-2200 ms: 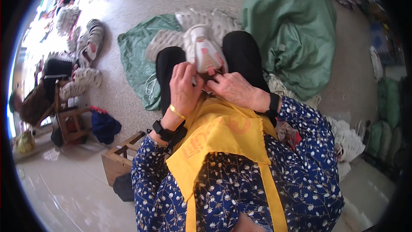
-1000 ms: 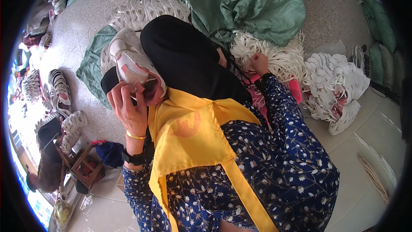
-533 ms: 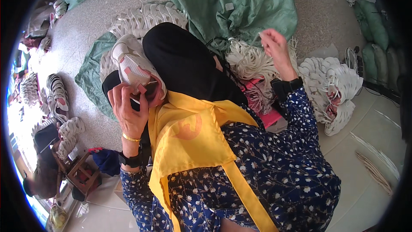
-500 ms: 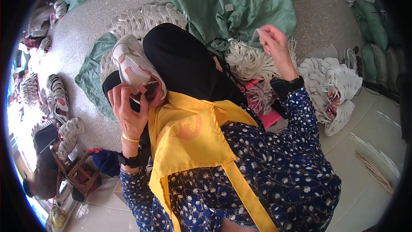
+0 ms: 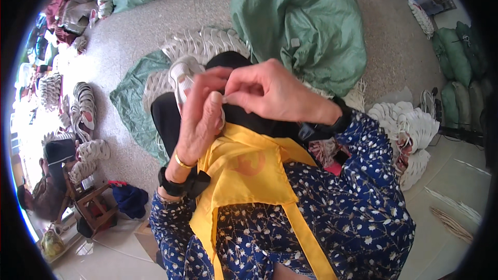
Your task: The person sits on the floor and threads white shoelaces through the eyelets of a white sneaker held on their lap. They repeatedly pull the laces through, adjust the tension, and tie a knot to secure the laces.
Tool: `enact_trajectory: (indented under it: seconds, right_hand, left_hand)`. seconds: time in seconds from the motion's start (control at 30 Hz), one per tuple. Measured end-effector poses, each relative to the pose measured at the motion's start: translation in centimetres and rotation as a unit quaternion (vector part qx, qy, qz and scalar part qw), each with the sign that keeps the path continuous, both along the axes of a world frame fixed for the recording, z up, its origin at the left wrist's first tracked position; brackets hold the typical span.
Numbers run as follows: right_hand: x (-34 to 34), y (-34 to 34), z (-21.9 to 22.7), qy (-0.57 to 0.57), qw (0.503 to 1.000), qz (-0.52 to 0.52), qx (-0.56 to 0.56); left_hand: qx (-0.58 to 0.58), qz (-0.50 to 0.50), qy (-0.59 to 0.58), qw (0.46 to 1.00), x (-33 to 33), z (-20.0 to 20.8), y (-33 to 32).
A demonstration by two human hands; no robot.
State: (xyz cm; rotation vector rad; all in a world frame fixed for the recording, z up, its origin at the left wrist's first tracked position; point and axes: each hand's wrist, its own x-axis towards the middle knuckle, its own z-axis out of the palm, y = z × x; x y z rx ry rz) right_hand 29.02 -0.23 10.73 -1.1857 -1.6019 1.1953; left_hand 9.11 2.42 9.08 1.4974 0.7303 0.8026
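Note:
My right hand (image 5: 272, 93) is closed in a pinch over my lap, with a small pale thing at its fingertips that is too small to name. Meeting it there is my left hand (image 5: 197, 119), its fingers bent behind the right fingertips and its thumb raised. What the left fingers hold, if anything, is hidden. Behind the left hand a white and beige shoe (image 5: 182, 72) leans on my dark-clothed thigh, mostly covered by the hands. A yellow apron (image 5: 244, 186) lies over my lap below both hands.
White shoe uppers (image 5: 202, 41) lie in a row beyond my knees, near a large green sack (image 5: 306, 21). More uppers (image 5: 404, 124) are piled at the right, by light laces (image 5: 358, 96). A wooden stool (image 5: 96, 207) and a dark blue cloth (image 5: 129, 199) are at the left.
My right hand has come down and left to meet my left hand. The left hand has come off the shoe opening and moved right. The view has shifted slightly.

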Motion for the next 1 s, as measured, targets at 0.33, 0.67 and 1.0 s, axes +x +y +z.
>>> enact_trajectory:
  seconds: [0.33,0.67,1.0]
  right_hand:
    - [4.4,0.3,-2.0,-0.091,0.979,-0.137,0.117]
    - [13.6,0.3,-9.4,-0.196,0.932,-0.286,0.105]
    - [17.4,1.4,-13.7,-0.339,0.861,-0.351,0.143]
  left_hand:
    - [-0.073,-0.015,0.043,0.996,-4.9,-1.9,1.2]
    - [-0.038,0.032,0.022,0.999,-7.1,-2.4,1.9]
    - [-0.012,0.04,0.071,0.997,-5.9,-2.8,1.4]
